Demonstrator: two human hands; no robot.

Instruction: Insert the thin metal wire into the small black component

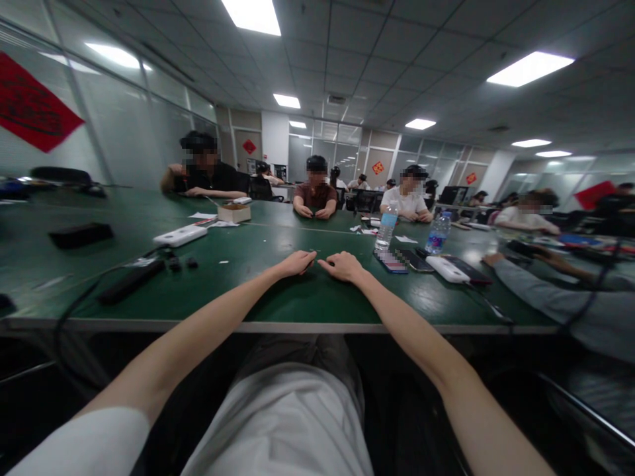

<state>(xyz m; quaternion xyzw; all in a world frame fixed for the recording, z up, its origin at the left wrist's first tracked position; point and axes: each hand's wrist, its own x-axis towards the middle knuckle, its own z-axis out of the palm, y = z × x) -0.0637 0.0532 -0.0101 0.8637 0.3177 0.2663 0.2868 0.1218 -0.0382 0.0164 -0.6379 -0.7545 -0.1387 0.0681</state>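
My left hand [297, 263] and my right hand [342, 266] rest palm down near the middle of a green table [248, 291], their fingertips close together. Neither shows anything held, and the space between them shows only a tiny speck. Nearest on the right lie a white power bank [446, 269] and several phones, including one in a patterned case [391, 262]. To the left are another white power bank [180, 235] and a black bar-shaped device [131, 281] with a cable.
Two water bottles [386, 226] [438, 233] stand ahead right, and a small cardboard box [234, 212] sits ahead left. A co-worker's grey sleeve [546, 284] reaches in from the right. Several seated people line the table's far sides.
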